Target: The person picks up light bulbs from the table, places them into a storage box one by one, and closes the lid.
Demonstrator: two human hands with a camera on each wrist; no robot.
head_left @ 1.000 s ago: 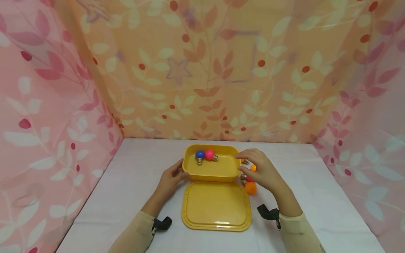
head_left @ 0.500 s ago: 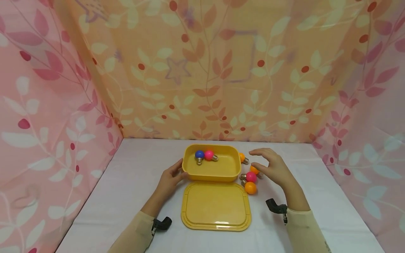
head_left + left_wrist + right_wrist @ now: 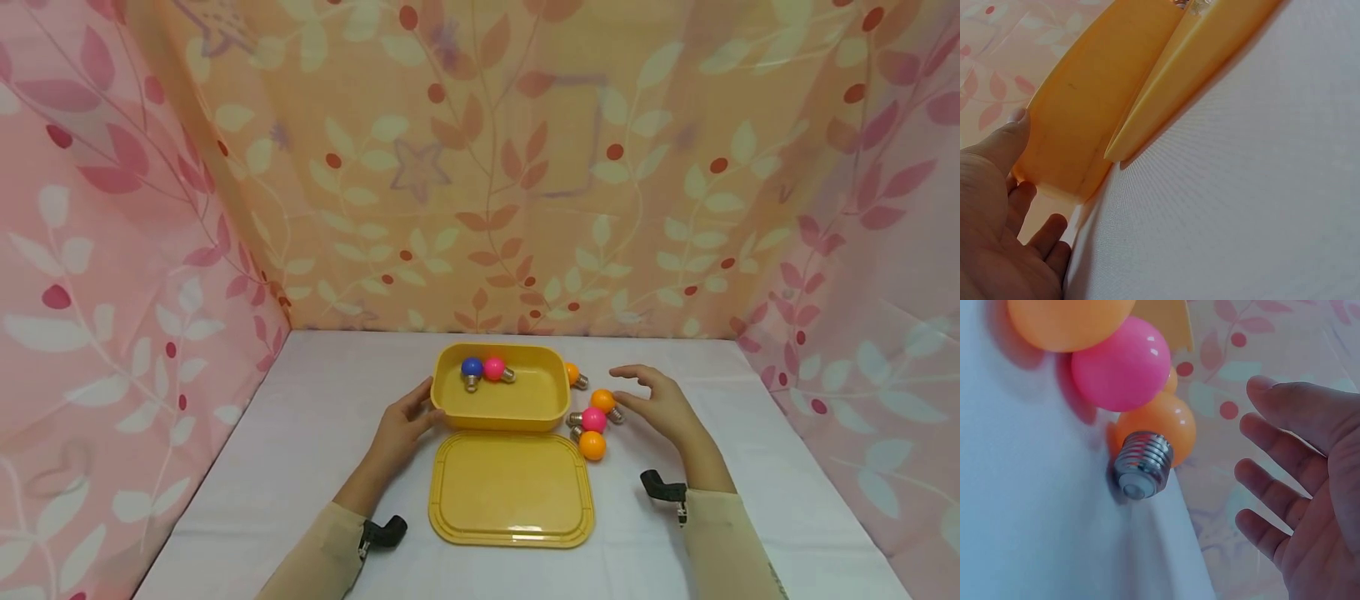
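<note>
Floral-print sheets (image 3: 487,275) on three sides, white cloth surface (image 3: 757,450). Yellow box (image 3: 517,422) sits uncovered, blue bulb (image 3: 472,367) and pink bulb (image 3: 493,368) inside, side by side. Yellow lid (image 3: 512,492) lies flat just on the near side. Left hand (image 3: 396,429) touches the box's left end, thumb and fingers loosely extended. Right hand (image 3: 663,408) holds nothing: fingers apart, lightly bent, just beside the nearest orange bulb (image 3: 602,400). Second pink bulb (image 3: 594,420) and two more orange bulbs (image 3: 592,446) lie right of the box.
</note>
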